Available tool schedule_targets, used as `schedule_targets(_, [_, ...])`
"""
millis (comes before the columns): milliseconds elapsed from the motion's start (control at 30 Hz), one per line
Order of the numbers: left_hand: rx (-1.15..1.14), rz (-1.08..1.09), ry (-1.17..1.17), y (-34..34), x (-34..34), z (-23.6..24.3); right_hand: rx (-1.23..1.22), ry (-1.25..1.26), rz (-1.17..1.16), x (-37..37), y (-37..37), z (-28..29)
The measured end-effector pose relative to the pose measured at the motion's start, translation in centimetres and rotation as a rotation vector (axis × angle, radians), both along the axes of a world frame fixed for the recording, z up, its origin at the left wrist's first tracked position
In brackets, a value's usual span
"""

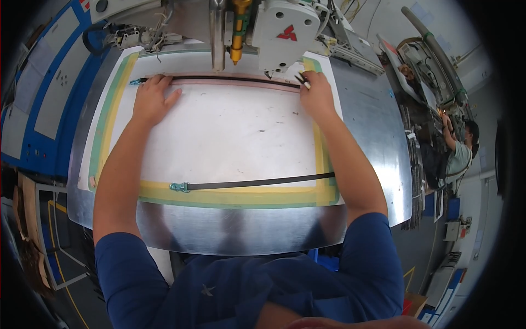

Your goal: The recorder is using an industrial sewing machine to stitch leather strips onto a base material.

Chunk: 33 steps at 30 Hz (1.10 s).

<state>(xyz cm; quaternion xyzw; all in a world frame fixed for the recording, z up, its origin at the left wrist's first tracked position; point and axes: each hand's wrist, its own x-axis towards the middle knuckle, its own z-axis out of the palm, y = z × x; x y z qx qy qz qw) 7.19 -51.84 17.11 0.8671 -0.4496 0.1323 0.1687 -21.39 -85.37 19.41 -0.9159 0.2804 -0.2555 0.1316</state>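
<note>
A white template board (230,131) with yellow and green taped edges lies on a shiny metal machine table (372,142). Along its far edge runs a black strap (230,79) in a pinkish slot. My left hand (152,98) lies flat with fingers spread on the strap's left end. My right hand (315,93) presses the strap's right end, fingers pinched around a small dark tool. A second black strap (257,182) with a teal metal clip (179,187) at its left end lies across the near edge. The sewing machine head (274,30) hangs just beyond the far strap.
A blue control cabinet (44,98) stands at the left. Another person (460,148) sits working at a cluttered station to the right. Cables and hoses run behind the machine head. The floor with yellow marking lines shows at the lower left.
</note>
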Motion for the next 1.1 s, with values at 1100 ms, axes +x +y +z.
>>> schedule_targets(1100, [0.045,-0.170,0.066,-4.5,-6.0,0.4,0.354,0.672,0.889,-10.2,8.9,4.9])
